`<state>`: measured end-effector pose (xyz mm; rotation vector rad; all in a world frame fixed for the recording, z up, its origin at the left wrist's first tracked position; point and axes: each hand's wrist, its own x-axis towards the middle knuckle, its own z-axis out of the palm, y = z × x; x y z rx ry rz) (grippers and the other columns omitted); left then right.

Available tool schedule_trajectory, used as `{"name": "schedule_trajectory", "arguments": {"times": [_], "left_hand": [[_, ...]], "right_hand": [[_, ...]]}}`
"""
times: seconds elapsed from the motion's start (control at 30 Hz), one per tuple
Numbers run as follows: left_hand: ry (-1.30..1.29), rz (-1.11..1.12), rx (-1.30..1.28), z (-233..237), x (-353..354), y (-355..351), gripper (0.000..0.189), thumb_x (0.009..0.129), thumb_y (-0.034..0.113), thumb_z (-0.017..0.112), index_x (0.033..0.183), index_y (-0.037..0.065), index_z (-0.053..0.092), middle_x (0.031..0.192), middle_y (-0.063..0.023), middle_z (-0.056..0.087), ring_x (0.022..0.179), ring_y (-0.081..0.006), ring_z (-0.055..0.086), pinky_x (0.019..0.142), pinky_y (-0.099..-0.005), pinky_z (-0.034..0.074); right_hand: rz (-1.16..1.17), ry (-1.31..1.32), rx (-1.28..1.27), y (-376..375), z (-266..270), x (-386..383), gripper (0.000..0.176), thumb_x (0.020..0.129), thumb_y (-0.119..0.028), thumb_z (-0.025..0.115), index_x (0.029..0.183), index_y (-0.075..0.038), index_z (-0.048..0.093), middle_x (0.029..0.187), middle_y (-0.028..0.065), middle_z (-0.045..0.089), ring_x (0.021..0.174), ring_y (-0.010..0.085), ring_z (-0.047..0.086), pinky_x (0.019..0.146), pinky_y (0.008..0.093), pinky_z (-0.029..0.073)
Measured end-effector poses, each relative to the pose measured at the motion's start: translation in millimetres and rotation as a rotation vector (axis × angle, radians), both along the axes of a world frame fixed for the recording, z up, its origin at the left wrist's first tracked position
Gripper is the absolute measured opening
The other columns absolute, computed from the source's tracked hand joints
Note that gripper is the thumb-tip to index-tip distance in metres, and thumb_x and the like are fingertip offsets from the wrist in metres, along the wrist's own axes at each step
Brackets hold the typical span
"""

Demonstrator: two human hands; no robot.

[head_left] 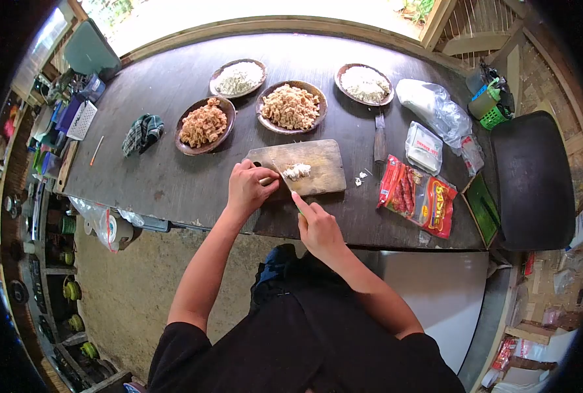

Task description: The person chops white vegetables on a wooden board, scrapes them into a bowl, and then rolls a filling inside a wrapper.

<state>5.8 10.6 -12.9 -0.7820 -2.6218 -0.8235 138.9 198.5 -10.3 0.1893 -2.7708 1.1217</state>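
Observation:
A wooden cutting board lies near the table's front edge, with a small heap of chopped white pieces on it. My right hand is closed round the handle of a knife, its thin blade angled up and left over the board. At the board's left side, my left hand pinches a small pale piece beside the blade. What kind of food the piece is cannot be made out. A few white scraps lie on the table right of the board.
Behind the board stand bowls of brown pieces and plates of white shreds. To the right are a red sausage packet, plastic bags and a second knife. A checked cloth lies left.

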Motion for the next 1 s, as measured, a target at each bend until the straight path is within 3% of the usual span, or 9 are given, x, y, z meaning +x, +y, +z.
{"name": "schedule_trajectory", "arguments": {"times": [0.37,0.43,0.53,1.0], "left_hand": [[-0.006,-0.005,0.001,4.4,2.0,0.5,0.012,0.074,0.026,0.082,0.083,0.018,0.081,0.075,-0.0013,0.072,0.081,-0.0226,0.06,0.078,-0.0372,0.045],[-0.011,-0.005,0.006,3.4,1.8,-0.1,0.012,0.074,0.026,0.082,0.083,0.018,0.081,0.077,-0.0012,0.073,0.081,-0.0226,0.06,0.078,-0.037,0.045],[-0.008,-0.003,-0.005,3.5,1.7,-0.1,0.012,0.074,0.026,0.082,0.083,0.018,0.081,0.079,-0.0007,0.075,0.081,-0.0227,0.059,0.078,-0.0368,0.045],[0.004,-0.023,0.043,1.3,3.6,0.5,0.013,0.075,0.026,0.082,0.086,0.019,0.082,0.081,0.0015,0.076,0.08,-0.0215,0.058,0.079,-0.0353,0.045]], "right_hand": [[-0.027,0.019,0.076,4.7,7.3,-0.1,0.053,0.097,-0.011,0.059,0.15,-0.016,0.052,0.087,0.0181,0.06,0.072,0.0408,0.068,0.066,0.0516,0.057],[-0.015,0.018,0.021,3.2,8.9,5.1,0.057,0.093,-0.005,0.062,0.148,-0.016,0.054,0.083,0.0162,0.059,0.073,0.0388,0.066,0.067,0.0502,0.055],[0.007,0.007,0.029,3.5,5.7,5.1,0.055,0.097,-0.01,0.059,0.151,-0.016,0.051,0.087,0.0178,0.061,0.072,0.0409,0.068,0.067,0.0515,0.057],[-0.035,0.05,0.053,6.8,3.7,-5.8,0.056,0.097,-0.01,0.059,0.151,-0.017,0.05,0.086,0.0176,0.061,0.072,0.0411,0.068,0.066,0.0519,0.057]]}}
